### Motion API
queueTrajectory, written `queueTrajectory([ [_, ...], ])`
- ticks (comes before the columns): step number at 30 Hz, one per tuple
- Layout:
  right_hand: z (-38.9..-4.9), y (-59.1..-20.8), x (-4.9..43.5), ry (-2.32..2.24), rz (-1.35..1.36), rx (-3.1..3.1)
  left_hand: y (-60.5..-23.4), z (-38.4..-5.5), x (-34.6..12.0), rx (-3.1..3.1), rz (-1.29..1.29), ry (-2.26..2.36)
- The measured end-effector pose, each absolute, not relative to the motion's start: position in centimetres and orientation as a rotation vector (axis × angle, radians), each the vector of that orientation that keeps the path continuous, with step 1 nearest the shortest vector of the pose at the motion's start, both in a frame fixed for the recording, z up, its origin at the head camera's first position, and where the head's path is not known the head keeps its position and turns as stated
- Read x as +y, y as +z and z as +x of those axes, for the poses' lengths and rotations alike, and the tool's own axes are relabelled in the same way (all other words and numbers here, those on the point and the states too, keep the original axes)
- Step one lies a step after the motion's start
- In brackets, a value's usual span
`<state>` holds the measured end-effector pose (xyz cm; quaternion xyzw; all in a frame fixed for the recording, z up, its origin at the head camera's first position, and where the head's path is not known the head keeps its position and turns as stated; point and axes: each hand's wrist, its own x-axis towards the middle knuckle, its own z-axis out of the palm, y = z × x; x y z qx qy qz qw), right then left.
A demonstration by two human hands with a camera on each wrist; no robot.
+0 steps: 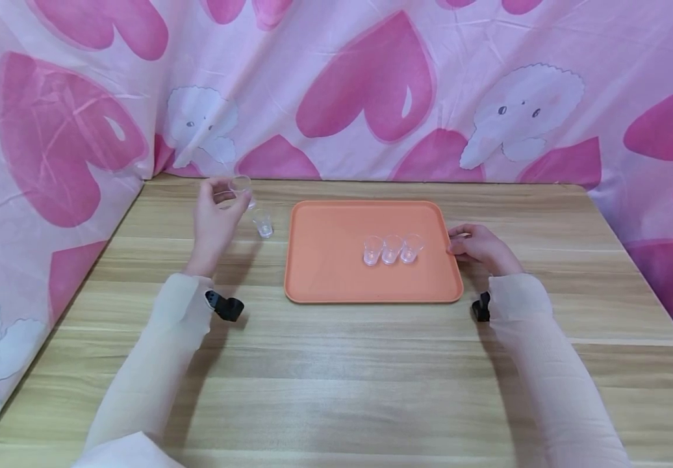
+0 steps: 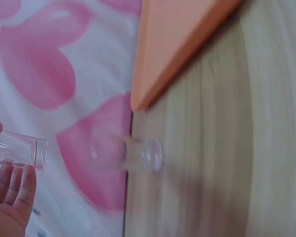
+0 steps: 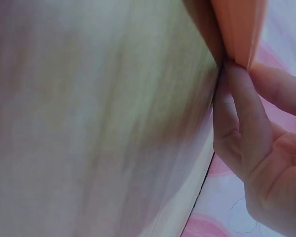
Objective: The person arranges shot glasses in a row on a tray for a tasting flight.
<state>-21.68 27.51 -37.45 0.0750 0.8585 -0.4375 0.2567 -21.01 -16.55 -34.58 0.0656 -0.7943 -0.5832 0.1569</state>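
Note:
My left hand (image 1: 215, 221) holds a small clear shot glass (image 2: 20, 150) between thumb and fingers, raised above the table at the back left. Just below and to the right of it, a second clear shot glass (image 1: 264, 225) stands upright on the wood. Three more shot glasses (image 1: 392, 251) form a row, side by side, on the right half of an orange tray (image 1: 325, 260). At the tray's right edge, my right hand (image 1: 481, 247) pinches the rim, with the thumb and fingers on either side in the right wrist view.
The wooden table (image 1: 336, 377) extends around the tray. Behind and beside it hangs a pink curtain (image 1: 366, 78) with hearts and white cartoon animals. A black wrist camera (image 1: 225, 305) is strapped to the left sleeve, and another (image 1: 481, 307) to the right.

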Motion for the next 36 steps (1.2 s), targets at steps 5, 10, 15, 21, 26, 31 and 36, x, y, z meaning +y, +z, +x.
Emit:
queueTrajectory([
  [5,-21.7,-37.5,27.6,-1.191,0.207,2.328,-33.8,-20.4,-14.8,-2.302,0.084,-1.689],
  [10,-21.7,-37.5,27.6,-1.187,0.209,2.328,-33.7,-19.9,-13.1,-2.367,0.004,-1.699],
  [15,-21.7,-37.4,27.6,-1.186,0.202,2.332,-34.0,-19.4,-11.5,-2.429,-0.073,-1.739],
  [21,-21.6,-37.3,27.5,-1.183,0.206,2.334,-34.7,-18.7,-9.8,-2.495,-0.168,-1.770],
  [26,-21.6,-37.2,27.5,-1.186,0.203,2.343,-35.2,-18.3,-8.7,-2.565,-0.206,-1.771],
  [31,-21.5,-37.2,27.6,-1.194,0.200,2.341,-36.0,-18.1,-7.7,-2.582,-0.232,-1.809],
  [36,-21.5,-37.2,27.6,-1.191,0.204,2.339,-36.9,-17.9,-6.8,-2.600,-0.278,-1.802],
])
